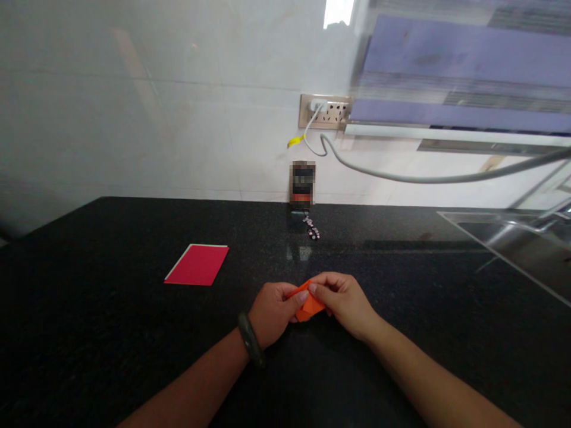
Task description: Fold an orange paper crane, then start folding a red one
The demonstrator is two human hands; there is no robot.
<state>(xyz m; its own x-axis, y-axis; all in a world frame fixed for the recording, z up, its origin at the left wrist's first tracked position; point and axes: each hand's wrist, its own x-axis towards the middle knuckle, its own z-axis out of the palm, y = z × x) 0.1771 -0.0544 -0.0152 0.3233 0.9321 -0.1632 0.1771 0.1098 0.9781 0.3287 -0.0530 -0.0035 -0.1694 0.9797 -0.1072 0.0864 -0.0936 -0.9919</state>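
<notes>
Between my two hands is a small piece of folded orange paper (pixel 311 307), held just above the black counter. My left hand (pixel 275 310), with a dark bangle on its wrist, pinches the paper's left side, thumb on top. From the right, my right hand (pixel 345 300) grips the upper right edge with thumb and fingers. The fingertips behind the paper are partly hidden. Off to the left lies a stack of square paper (pixel 197 266), red on top with a pale edge showing underneath.
The black stone counter (pixel 134 333) meets a white tiled wall. A dark phone-like object (pixel 302 183), blurred out, leans there with a beaded strap (pixel 312 229). A grey cable (pixel 401 177) runs from the wall socket (pixel 325 112) to the right. A metal sink (pixel 530 238) is at right.
</notes>
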